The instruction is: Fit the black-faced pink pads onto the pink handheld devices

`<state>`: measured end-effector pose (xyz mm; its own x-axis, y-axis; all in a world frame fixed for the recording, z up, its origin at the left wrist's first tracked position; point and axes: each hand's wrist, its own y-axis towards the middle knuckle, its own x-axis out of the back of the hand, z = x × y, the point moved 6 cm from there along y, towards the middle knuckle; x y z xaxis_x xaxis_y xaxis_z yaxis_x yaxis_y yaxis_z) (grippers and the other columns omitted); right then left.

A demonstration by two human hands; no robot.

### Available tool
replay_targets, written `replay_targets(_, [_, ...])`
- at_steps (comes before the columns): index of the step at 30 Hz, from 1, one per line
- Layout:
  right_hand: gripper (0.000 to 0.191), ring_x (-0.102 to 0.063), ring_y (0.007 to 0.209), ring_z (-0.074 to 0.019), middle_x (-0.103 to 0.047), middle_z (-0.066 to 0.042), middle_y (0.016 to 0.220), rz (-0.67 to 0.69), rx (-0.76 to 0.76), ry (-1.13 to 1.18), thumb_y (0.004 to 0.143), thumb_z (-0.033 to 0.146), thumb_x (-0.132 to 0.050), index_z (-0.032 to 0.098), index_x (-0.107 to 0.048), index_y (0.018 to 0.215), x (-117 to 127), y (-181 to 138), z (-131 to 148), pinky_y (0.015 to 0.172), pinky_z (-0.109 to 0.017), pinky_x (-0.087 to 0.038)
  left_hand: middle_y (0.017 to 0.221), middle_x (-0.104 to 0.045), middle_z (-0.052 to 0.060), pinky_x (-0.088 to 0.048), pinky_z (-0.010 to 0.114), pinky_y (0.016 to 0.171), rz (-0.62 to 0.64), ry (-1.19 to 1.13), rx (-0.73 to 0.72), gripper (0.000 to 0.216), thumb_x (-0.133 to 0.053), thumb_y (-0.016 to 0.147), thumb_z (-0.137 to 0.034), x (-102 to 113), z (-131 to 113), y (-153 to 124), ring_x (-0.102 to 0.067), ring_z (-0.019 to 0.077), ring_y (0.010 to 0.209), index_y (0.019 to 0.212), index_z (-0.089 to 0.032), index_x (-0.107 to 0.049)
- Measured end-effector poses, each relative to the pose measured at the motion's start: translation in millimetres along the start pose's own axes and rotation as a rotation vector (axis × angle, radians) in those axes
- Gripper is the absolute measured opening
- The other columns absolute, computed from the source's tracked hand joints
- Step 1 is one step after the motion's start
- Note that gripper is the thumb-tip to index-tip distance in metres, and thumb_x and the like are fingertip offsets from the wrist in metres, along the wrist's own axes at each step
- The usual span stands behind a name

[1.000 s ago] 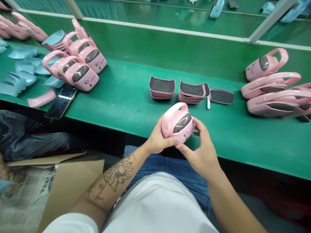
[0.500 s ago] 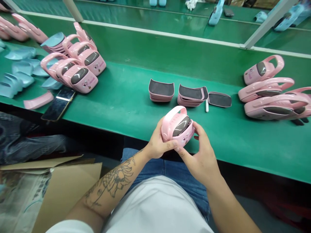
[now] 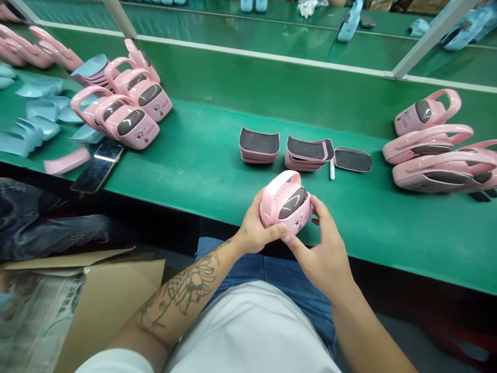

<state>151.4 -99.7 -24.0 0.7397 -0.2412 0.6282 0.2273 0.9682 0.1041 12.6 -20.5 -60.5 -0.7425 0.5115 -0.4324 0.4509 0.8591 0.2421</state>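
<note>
Green bench (image 3: 198, 166), left fingers (image 3: 276, 231) and right fingers (image 3: 297, 246) closed around pink handled case (image 3: 289, 203)

Vs 1 sec ago, cam's tipped up a bit, so L hand (image 3: 256, 229), R hand (image 3: 328, 254) + the pink handled case (image 3: 297, 218) sit slightly lower in frame. More of the far green bench (image 3: 217, 10) shows up top, incl. two small blue pcs (image 3: 246, 5) + most of a white crumpled wad (image 3: 306, 8), barely peeking in b4.
</note>
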Motion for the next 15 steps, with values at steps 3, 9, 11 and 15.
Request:
replay_targets(3, [0.089,-0.050,0.144,-0.0398,-0.049,-0.014,0.161,-0.006,0.002,0.009,0.085,0.053,-0.080,0.029,-0.037,0.159,-1,1,0,0.115,-0.065,-0.045,0.150,-0.059,0.019,-0.047,0.054,0.115,0.001,-0.006,0.001,0.086,-0.087,0.078,-0.042,-1,-1,0,-0.058,0.0410,0.137,0.150,-0.020,-0.047])
replay_targets(9, [0.091,-0.048,0.144,-0.0400,-0.046,-0.016,0.161,-0.028,0.065,0.004,0.086,0.050,-0.079,0.029,-0.033,0.162,-3,4,0,0.114,-0.065,-0.045,0.150,-0.058,0.020,-0.044,0.054,0.117,-0.032,0.045,-0.037,0.083,-0.083,0.082,-0.042,-1,-7,0,-0.057,0.0399,0.138,0.151,-0.018,-0.045])
replay_targets(11, [0.092,-0.046,0.145,-0.0393,-0.044,-0.015,0.160,-0.015,0.104,-0.001,0.088,0.051,-0.078,0.031,-0.030,0.163,-3,6,0,0.114,-0.065,-0.045,0.150,-0.058,0.021,-0.044,0.054,0.117,-0.059,0.044,-0.030,0.083,-0.083,0.081,-0.044,0,-7,0,-0.057,0.0401,0.138,0.151,-0.017,-0.045])
replay_targets(15, [0.089,-0.045,0.143,-0.0373,-0.044,-0.014,0.157,-0.001,0.180,0.013,0.089,0.057,-0.075,0.033,-0.031,0.163,-8,11,3,0.117,-0.062,-0.043,0.151,-0.057,0.020,-0.045,0.052,0.116,-0.105,0.057,-0.035,0.079,-0.081,0.083,-0.046,1,-8,0,-0.058,0.0383,0.137,0.149,-0.019,-0.047])
